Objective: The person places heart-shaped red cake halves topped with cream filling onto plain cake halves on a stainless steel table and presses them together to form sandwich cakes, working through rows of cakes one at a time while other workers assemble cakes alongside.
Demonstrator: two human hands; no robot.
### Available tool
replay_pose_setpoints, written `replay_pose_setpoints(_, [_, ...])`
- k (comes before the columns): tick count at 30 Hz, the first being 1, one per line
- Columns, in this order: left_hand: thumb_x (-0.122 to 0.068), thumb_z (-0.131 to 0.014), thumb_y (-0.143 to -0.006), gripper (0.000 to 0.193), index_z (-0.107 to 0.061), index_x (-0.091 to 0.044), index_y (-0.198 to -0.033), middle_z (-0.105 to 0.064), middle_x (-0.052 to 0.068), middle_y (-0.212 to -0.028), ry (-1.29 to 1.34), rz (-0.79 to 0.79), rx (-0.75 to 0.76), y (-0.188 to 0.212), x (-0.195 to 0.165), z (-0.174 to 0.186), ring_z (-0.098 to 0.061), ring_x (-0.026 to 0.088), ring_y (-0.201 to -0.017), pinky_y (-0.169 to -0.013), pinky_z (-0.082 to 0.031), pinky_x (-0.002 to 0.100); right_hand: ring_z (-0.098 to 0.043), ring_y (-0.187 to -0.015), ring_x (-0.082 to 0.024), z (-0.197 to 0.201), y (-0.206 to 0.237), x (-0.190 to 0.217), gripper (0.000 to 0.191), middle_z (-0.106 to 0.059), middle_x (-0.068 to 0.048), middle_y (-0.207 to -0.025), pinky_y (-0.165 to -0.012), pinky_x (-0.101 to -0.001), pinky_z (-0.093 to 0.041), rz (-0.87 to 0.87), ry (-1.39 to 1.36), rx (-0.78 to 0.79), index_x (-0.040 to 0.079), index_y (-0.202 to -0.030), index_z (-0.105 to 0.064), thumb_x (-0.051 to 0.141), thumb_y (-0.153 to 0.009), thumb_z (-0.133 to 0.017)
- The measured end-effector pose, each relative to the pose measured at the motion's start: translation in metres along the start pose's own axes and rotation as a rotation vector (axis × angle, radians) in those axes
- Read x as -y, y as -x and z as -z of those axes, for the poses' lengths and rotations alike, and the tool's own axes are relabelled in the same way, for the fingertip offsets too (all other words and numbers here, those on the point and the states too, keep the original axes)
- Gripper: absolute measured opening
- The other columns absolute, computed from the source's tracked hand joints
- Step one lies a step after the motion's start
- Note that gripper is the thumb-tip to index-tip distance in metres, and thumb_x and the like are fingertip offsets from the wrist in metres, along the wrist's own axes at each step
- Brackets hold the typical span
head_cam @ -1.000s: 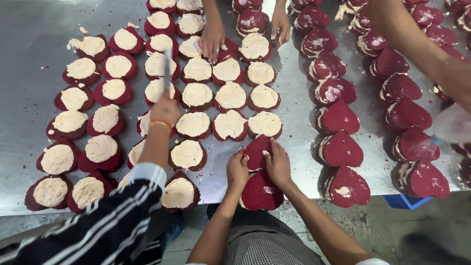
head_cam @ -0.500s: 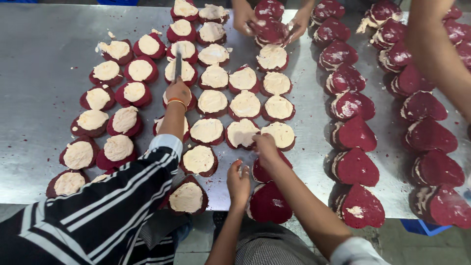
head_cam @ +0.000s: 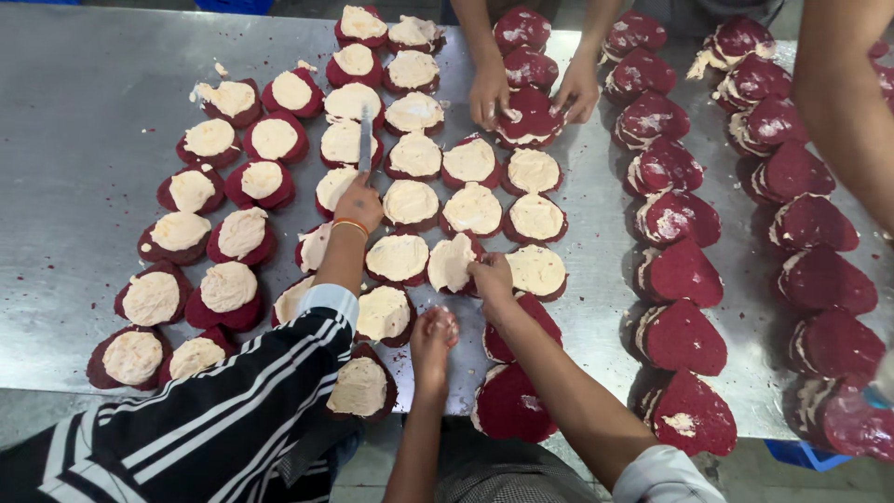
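Steel table (head_cam: 93, 140): right hand (head_cam: 492, 278) touches cream-topped red cake (head_cam: 453, 263).

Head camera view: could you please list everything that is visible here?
Table: one, grey steel, fills the view.
Cream-topped heart cakes: many, dark red with pale cream, rows at left and centre.
Plain-topped heart cakes: many, dark red, columns at right.
Spatula: one, metal, over the cream rows.
Co-worker's striped-sleeved hand: one, holding the spatula.
Far co-worker's hands: two, on a red cake at the top.
Bare arm: one, upper right.
Left hand: closed, near the table's front edge.
Right hand: fingers on a central cream-topped cake.
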State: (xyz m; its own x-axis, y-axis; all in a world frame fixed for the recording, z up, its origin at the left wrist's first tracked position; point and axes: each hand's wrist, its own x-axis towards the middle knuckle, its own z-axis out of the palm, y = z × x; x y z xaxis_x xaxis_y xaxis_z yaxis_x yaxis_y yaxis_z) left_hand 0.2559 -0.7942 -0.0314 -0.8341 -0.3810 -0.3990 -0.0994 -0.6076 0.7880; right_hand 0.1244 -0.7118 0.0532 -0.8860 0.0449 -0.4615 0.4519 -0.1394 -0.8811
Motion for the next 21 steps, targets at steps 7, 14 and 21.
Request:
replay_pose_setpoints(7, [-0.068,-0.048,-0.093,0.077,-0.048,-0.003,-0.135,-0.059,0.015,-0.123,0.506,0.388,-0.047,-0.029,-0.027,-0.026,-0.061,0.028,-0.108,-0.100,-0.051,0.044,-0.061,-0.069,-0.011,0.042,0.002,0.012,0.019,-0.063,-0.002,-0.085,-0.057,-0.0282,-0.051,-0.001,-0.168,0.268,0.008,-0.101,-0.060,0.004,-0.086,-0.069])
replay_pose_setpoints(14, [-0.071,-0.044,-0.093,0.086,-0.047,-0.006,-0.149,-0.061,0.008,-0.140,0.047,0.342,0.293,-0.076,-0.057,-0.074,-0.057,0.021,-0.117,-0.094,-0.041,0.039,-0.063,-0.067,-0.013,0.129,-0.025,0.033,0.016,-0.063,-0.001,-0.084,-0.056,-0.0304,-0.053,0.017,-0.093,0.250,0.010,-0.101,-0.059,0.001,-0.088,-0.065])
replay_pose_setpoints(21, [-0.058,-0.056,-0.096,0.074,-0.051,-0.001,-0.143,-0.063,0.008,-0.135,-0.197,0.323,0.362,-0.101,-0.030,-0.142,-0.061,0.017,-0.118,-0.103,-0.045,0.036,-0.066,-0.074,-0.015,0.162,-0.044,0.019,0.022,-0.068,-0.004,-0.089,-0.064,-0.0318,-0.057,0.174,0.230,0.027,0.004,-0.109,-0.064,0.004,-0.087,-0.068])
